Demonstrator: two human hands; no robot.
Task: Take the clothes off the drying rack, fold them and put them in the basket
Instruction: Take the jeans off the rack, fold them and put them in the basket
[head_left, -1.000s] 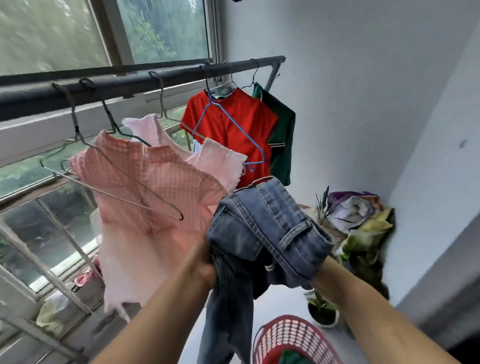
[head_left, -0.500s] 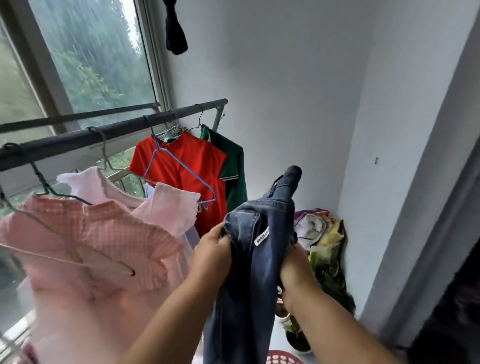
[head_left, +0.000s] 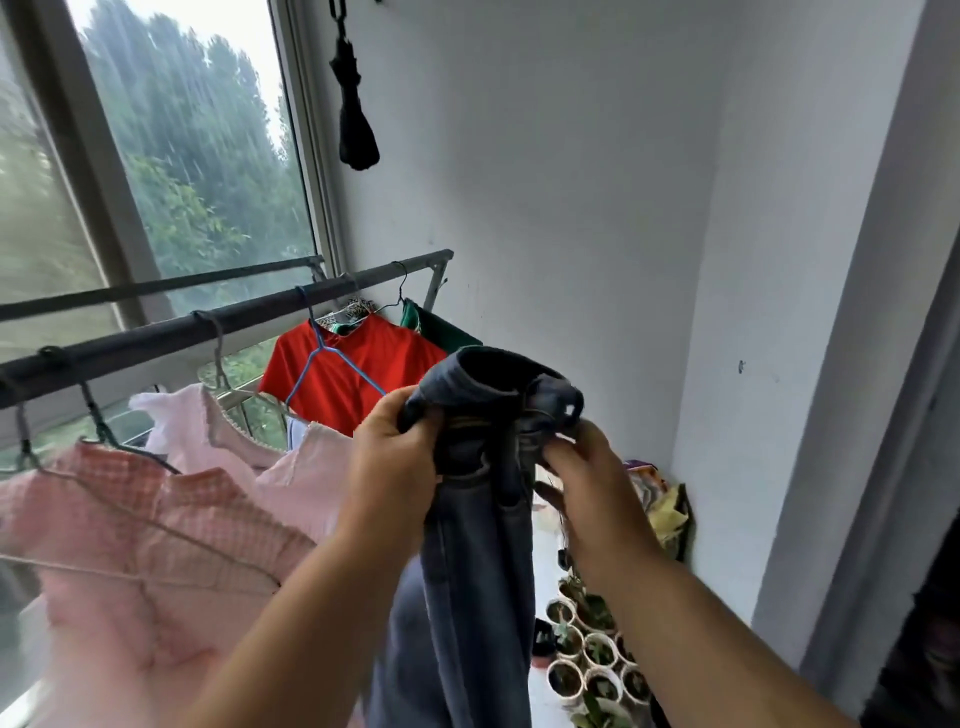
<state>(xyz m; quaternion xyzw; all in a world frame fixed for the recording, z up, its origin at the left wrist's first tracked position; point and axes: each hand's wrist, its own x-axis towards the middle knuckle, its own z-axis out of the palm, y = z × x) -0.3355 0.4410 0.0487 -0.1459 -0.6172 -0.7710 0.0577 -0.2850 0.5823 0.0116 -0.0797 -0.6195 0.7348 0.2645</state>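
Observation:
A pair of blue jeans hangs down in front of me, held up by its waistband. My left hand grips the waistband's left side and my right hand pinches its right side. Behind, the dark rail of the drying rack carries a pink checked top, a pale pink top, a red shirt on a blue hanger and a green garment. The basket is out of view.
Several small white plant pots stand on the floor at lower right, beside a heap of coloured cloth. A folded black umbrella hangs on the wall above. The window is at left, the white wall straight ahead.
The view has tilted upward, so the basket has left the frame. My hands have raised the jeans and spread apart along the waistband, which now hangs lengthwise instead of bunched.

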